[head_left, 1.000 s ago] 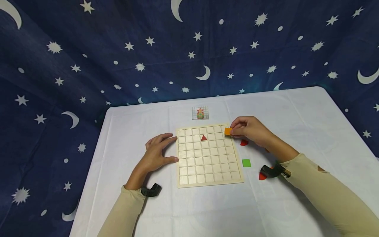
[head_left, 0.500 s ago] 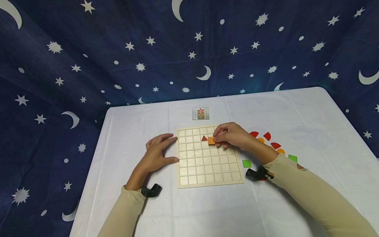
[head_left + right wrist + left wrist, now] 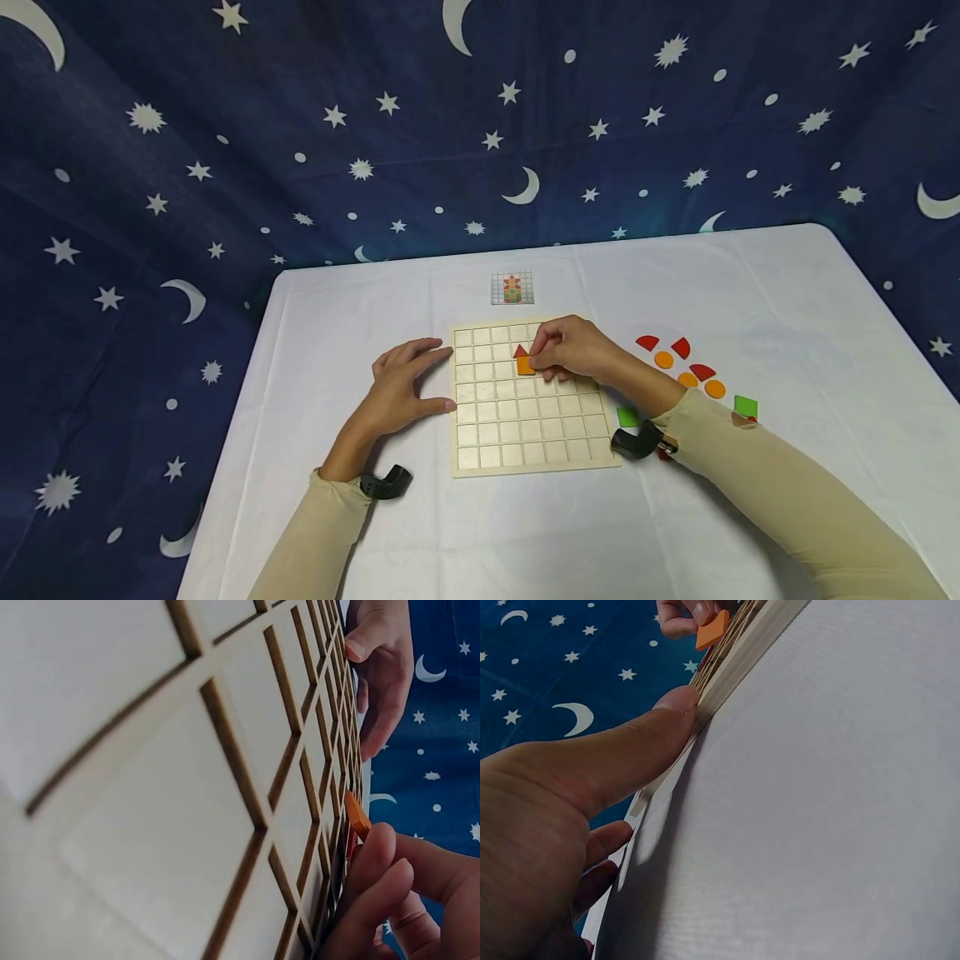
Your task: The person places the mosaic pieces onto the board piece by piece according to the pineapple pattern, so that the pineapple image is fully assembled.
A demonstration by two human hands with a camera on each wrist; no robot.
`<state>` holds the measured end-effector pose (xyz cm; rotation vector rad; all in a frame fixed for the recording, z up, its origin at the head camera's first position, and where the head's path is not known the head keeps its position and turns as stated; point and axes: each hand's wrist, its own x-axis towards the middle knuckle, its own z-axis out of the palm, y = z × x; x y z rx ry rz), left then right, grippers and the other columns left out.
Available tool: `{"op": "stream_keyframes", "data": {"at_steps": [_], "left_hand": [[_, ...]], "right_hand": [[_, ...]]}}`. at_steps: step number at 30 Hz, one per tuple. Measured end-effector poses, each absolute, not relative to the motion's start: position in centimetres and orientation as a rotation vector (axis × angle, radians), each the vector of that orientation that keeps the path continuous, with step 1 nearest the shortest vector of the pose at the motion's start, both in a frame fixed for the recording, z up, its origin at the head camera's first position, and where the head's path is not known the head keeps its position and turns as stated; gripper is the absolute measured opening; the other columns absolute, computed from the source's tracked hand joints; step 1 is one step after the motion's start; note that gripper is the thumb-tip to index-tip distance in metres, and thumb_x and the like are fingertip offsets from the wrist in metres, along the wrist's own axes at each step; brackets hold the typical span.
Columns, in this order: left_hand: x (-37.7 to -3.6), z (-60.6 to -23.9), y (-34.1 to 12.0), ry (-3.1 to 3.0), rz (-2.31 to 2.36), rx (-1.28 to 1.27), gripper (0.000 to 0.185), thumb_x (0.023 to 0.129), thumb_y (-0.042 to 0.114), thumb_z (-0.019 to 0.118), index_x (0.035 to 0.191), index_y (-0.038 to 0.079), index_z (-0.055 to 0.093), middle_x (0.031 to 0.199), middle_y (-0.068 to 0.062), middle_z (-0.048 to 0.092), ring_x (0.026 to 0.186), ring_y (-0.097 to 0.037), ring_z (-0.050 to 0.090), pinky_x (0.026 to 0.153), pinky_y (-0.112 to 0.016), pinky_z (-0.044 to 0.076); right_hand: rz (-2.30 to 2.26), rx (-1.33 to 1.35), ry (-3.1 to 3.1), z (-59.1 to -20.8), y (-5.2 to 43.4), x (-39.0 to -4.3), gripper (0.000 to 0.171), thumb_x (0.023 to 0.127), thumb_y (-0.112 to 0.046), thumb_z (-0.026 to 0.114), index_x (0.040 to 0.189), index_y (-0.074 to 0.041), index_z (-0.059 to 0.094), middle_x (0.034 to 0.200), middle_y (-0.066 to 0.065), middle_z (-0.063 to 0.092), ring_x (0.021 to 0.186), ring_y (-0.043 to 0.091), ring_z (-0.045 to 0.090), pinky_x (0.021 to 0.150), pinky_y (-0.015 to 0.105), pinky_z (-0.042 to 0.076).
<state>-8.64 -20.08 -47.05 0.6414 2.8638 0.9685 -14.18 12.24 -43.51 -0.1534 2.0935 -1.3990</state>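
Observation:
A pale wooden grid board [image 3: 525, 433] lies flat on the white table. My right hand [image 3: 564, 350] pinches an orange square tile [image 3: 525, 365] over a cell just below a red triangle tile [image 3: 520, 351] that sits in the board. The right wrist view shows the orange tile [image 3: 357, 815] tilted at my fingertips [image 3: 375, 862] above the grid [image 3: 225, 765]. My left hand [image 3: 403, 385] rests flat on the table, thumb and fingers against the board's left edge; the thumb [image 3: 630, 742] presses the board's edge [image 3: 727, 660].
Loose pieces lie right of the board: red quarter-circles [image 3: 647, 342], orange discs [image 3: 663, 359], green squares [image 3: 746, 406] and one green square [image 3: 627, 416] by my wrist. A small pattern card [image 3: 512, 287] lies behind the board. A star-patterned blue cloth [image 3: 225, 150] surrounds the table.
My right hand has carried the orange square from the board's upper right corner leftward and down to the cell under the red triangle. The left hand has stayed put.

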Motion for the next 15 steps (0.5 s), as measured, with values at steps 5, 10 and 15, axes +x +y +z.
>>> {"op": "stream_keyframes", "data": {"at_steps": [5,10,15], "left_hand": [[-8.66,-47.05,-20.03,2.863,0.963,0.649,0.085,0.075,0.045,0.09,0.148,0.019,0.056,0.155,-0.009,0.048,0.147,-0.031,0.037,0.113,-0.061,0.016],[-8.67,-47.0,-20.0,2.86,0.962,0.644,0.084,0.075,0.044,0.09,0.148,0.019,0.056,0.155,-0.009,0.047,0.147,-0.031,0.037,0.113,-0.061,0.016],[-8.67,-46.96,-20.04,2.858,0.959,0.635,0.084,0.075,0.045,0.089,0.148,0.019,0.056,0.155,-0.009,0.047,0.147,-0.031,0.037,0.113,-0.061,0.016]], "right_hand": [[-1.381,-0.163,2.125,-43.61,12.25,-14.16,0.017,0.084,-0.013,0.082,0.092,-0.002,0.072,0.066,0.011,0.067,0.055,0.017,0.064,0.05,0.023,0.049],[-1.354,-0.183,2.168,-43.57,12.1,-14.13,0.012,0.084,-0.011,0.082,0.088,-0.003,0.072,0.066,0.009,0.069,0.056,0.018,0.067,0.05,0.024,0.049],[-1.291,-0.247,2.24,-43.45,11.95,-14.05,0.009,0.086,-0.012,0.079,0.086,-0.006,0.073,0.065,0.007,0.069,0.056,0.017,0.068,0.051,0.024,0.049]]}}
